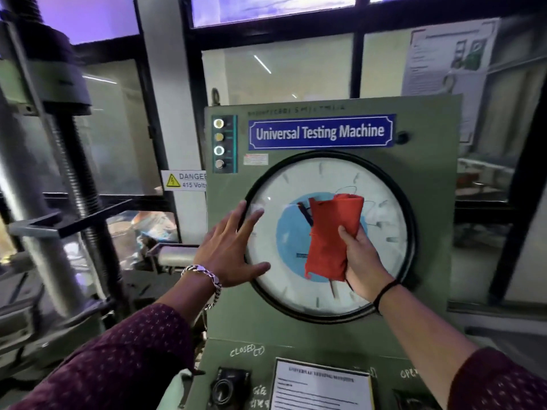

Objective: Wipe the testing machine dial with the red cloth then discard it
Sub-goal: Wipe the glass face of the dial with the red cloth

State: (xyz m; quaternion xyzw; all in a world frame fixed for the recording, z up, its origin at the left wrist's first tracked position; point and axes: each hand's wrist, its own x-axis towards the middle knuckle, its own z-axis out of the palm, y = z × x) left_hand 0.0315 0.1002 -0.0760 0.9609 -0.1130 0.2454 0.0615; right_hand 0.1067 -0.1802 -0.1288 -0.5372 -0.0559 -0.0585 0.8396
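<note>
Glass partitions in dark frames run behind the green testing machine [429, 232], which carries a blue "Universal Testing Machine" nameplate [321, 132]. I see my right hand [362, 258] pinching the folded red cloth [331, 232] in front of the blue centre of the round dial [296, 184]. My left hand [229, 250] is spread flat, fingers splayed over the dial's black left rim. A danger sign [184, 180] sits just left of the machine.

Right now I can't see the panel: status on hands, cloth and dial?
Right hand shut on cloth, held at dial centre. Left hand open, spread at dial's left rim. Nothing in the way.
</note>
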